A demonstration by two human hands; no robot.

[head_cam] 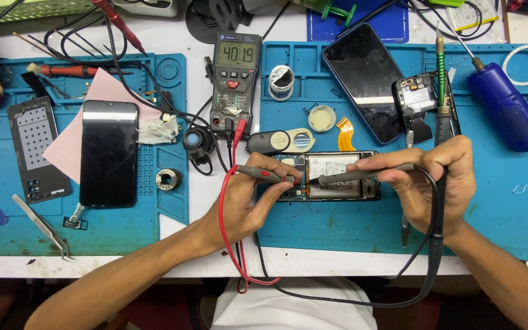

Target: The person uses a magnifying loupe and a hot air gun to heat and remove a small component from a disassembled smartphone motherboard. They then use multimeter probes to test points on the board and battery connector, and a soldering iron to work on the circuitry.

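**Both hands pinched, fingertips nearly meeting**

The left hand point(249, 195) comes in from the lower left, forearm bare, wrist bent upward, thumb and fingers point(288, 183) pinched together and pointing right. The right hand point(435, 183) enters from the lower right, its fingers point(374, 162) curled and pinched, pointing left, just beside the left fingertips.

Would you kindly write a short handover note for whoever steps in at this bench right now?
Left hand: holds the red probe, tip on the opened phone.
Right hand: holds the black probe, tip on the same phone.
Phone lies back-off on the right blue mat; the multimeter stands between the mats, display lit.
Done: back cover off, probes placed.
Left: phone not yet closed up.
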